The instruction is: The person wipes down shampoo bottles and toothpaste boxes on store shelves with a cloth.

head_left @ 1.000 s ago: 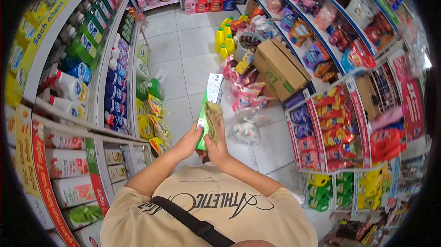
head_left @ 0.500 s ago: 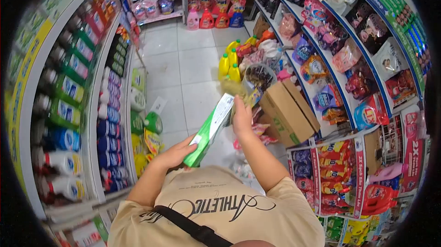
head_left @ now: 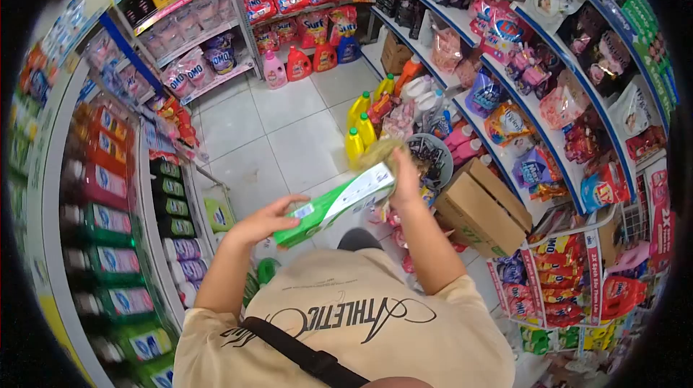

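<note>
A long green-and-white toothpaste box (head_left: 336,204) with P/S lettering is held slantwise in front of my shirt. My left hand (head_left: 263,222) grips its lower left end, thumb on top and fingers partly hidden underneath. At the upper right end, my right hand (head_left: 406,180) is closed around an olive-yellow cloth (head_left: 382,151), which lies against the box's far edge. Some of the right fingers are hidden behind the cloth and box.
Yellow bottles (head_left: 359,117), a round bin of small items (head_left: 433,160) and a brown carton (head_left: 484,207) stand on the tiled floor (head_left: 289,128) to the right. Shelves of bottles (head_left: 115,222) line the left, and shelves of bags (head_left: 505,121) curve along the right.
My view has swung left, showing more of the back shelves. The box has turned from steep to flatter, with its printed side facing up more. Both hands still hold on.
</note>
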A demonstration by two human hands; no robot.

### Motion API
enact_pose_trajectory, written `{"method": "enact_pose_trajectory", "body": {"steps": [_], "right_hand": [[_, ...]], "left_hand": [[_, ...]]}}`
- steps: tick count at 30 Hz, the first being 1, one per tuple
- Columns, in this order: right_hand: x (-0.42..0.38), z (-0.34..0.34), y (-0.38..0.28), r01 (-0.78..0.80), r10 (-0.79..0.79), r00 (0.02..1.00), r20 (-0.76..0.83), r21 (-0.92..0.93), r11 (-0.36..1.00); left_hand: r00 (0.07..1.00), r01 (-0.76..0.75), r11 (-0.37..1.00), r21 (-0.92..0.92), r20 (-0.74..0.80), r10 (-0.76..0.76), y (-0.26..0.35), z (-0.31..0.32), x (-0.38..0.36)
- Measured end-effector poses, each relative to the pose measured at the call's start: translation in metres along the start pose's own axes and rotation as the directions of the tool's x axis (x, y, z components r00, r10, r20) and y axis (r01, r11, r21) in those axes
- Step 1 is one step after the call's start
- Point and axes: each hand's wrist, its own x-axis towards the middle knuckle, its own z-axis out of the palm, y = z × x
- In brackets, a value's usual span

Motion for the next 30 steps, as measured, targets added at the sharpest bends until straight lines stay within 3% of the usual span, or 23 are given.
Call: {"method": "enact_pose_trajectory", "body": {"steps": [1,3,5,7,10,13,16,17,18,19,20,22,23,25,27,30], "right_hand": [[0.019,0.014,-0.012,-0.013,0.024,0.995,-0.096,0.108,0.994],[0.074,0.018,-0.019,0.008,0.025,0.994,-0.102,0.309,0.951],[0.104,0.049,-0.043,0.038,0.012,0.992,-0.122,0.397,0.917],[0.166,0.046,-0.037,0.051,-0.019,0.997,-0.075,0.441,0.896],[0.248,0.090,-0.043,0.131,-0.105,0.991,-0.080,0.493,0.860],[0.332,0.134,-0.030,0.047,-0.062,0.998,0.012,0.506,0.861],[0.374,0.173,-0.008,-0.147,0.120,0.974,0.193,0.132,0.980],[0.380,0.183,-0.005,-0.204,0.207,0.957,0.204,-0.038,0.978],[0.375,0.196,-0.021,-0.150,0.179,0.965,0.194,-0.157,0.976],[0.383,0.202,-0.025,-0.068,0.111,0.970,0.216,-0.201,0.977],[0.391,0.207,-0.029,0.015,0.043,0.971,0.236,-0.241,0.970],[0.435,0.199,-0.012,0.235,-0.174,0.932,0.319,-0.161,0.959],[0.459,0.193,-0.012,0.207,-0.161,0.943,0.293,-0.135,0.969],[0.500,0.181,-0.020,0.154,-0.132,0.963,0.236,-0.075,0.985],[0.548,0.160,-0.032,0.244,-0.210,0.955,0.208,-0.152,0.958],[0.594,0.149,-0.071,0.329,-0.326,0.944,0.042,-0.099,0.939]], "left_hand": [[1.000,-0.004,1.000,0.002,-0.015,0.004,0.007,-0.019,0.019],[0.990,-0.075,0.996,-0.037,-0.118,0.071,0.028,-0.046,0.054],[0.970,-0.125,0.989,-0.073,-0.220,0.107,0.050,-0.069,0.093],[0.937,-0.176,0.979,-0.102,-0.322,0.135,0.078,-0.092,0.136],[0.938,-0.198,0.975,-0.099,-0.308,0.159,0.113,-0.129,0.201],[0.896,-0.253,0.967,-0.017,-0.382,0.227,0.161,-0.152,0.252],[0.850,-0.333,0.928,0.169,-0.371,0.373,0.205,-0.177,0.295],[0.789,-0.369,0.873,0.318,-0.390,0.475,0.215,-0.190,0.314],[0.722,-0.387,0.802,0.455,-0.390,0.571,0.223,-0.201,0.332],[0.647,-0.395,0.707,0.586,-0.369,0.667,0.233,-0.214,0.350],[0.520,-0.342,0.442,0.829,-0.224,0.824,0.248,-0.229,0.370],[0.640,-0.156,0.463,0.872,-0.268,0.720,0.286,-0.237,0.399],[0.691,-0.059,0.455,0.888,-0.293,0.661,0.302,-0.243,0.416],[0.730,-0.187,0.409,0.893,-0.153,0.666,0.325,-0.269,0.466],[0.709,-0.377,0.331,0.865,0.040,0.704,0.349,-0.299,0.528],[0.686,-0.577,0.390,0.718,0.166,0.709,0.406,-0.319,0.603]]}}
